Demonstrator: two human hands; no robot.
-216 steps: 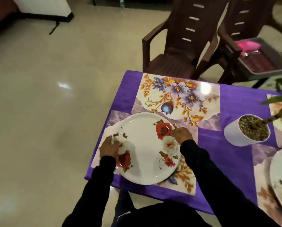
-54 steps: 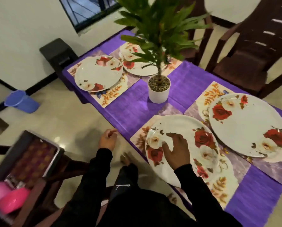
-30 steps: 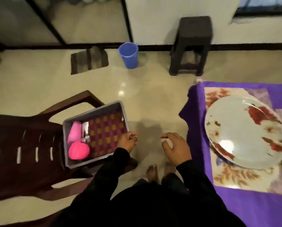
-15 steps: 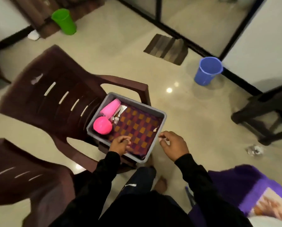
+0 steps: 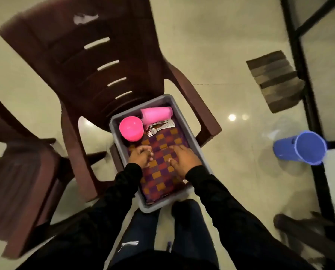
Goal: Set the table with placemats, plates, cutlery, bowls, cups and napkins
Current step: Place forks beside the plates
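Both hands reach into the grey tub (image 5: pixel 195 145) at frame centre; left hand (image 5: pixel 141 155) loosely curled, pinching the checked napkin (image 5: pixel 160 172); right hand (image 5: pixel 184 158) spread flat on it.

We see our own arms in long black sleeves (image 5: pixel 221 201) that reach the wrists, leaving our left hand (image 5: pixel 141 155) and right hand (image 5: pixel 184 158) bare. Below the sleeves, dark blue jeans (image 5: pixel 143 234) cover both legs, with a small white mark on the left thigh.
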